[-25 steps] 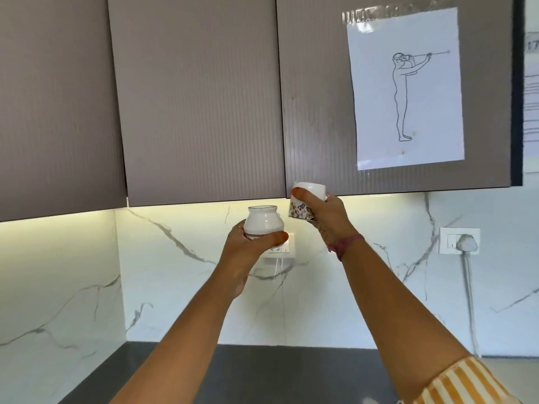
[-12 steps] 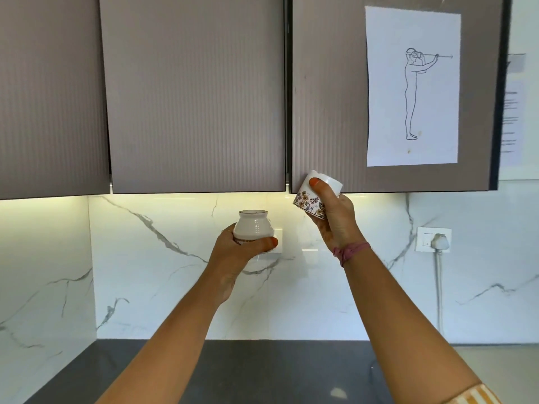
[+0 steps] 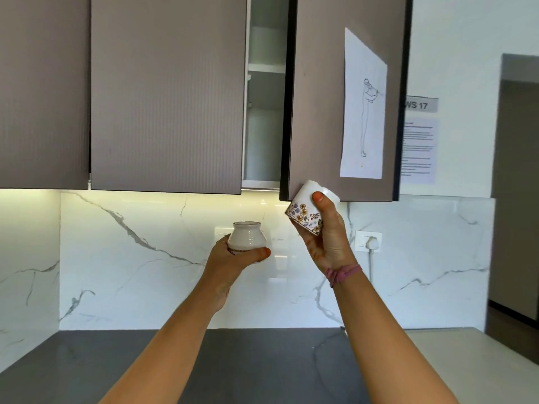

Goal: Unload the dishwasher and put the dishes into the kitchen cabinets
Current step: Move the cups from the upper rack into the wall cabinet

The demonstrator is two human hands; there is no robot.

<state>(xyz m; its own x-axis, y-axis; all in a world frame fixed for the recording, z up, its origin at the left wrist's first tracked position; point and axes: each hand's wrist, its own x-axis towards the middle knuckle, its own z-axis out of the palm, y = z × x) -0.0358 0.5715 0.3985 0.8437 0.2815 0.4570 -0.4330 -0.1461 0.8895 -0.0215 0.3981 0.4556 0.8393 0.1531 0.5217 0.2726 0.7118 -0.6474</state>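
My left hand [image 3: 233,259] holds a small white pot-shaped cup [image 3: 247,236] upright in front of the marble backsplash. My right hand [image 3: 328,234] grips a white cup with a flower pattern [image 3: 306,212], tilted, right at the bottom edge of the right cabinet door [image 3: 318,97]. That door stands partly swung out. Through the gap I see the cabinet's pale inside [image 3: 264,118] with a shelf [image 3: 267,67]. The fingers behind the door's edge are hidden.
Two more brown cabinet doors [image 3: 167,91] to the left are shut. A line drawing on paper [image 3: 363,112] is taped to the open door. A dark countertop [image 3: 256,365] lies below. A wall socket with a white plug [image 3: 369,242] is at right; a doorway [image 3: 516,185] at far right.
The right cabinet door has swung outward from shut, showing the shelves inside. My right hand with the flowered cup moved with its bottom edge. The left hand stayed about level.
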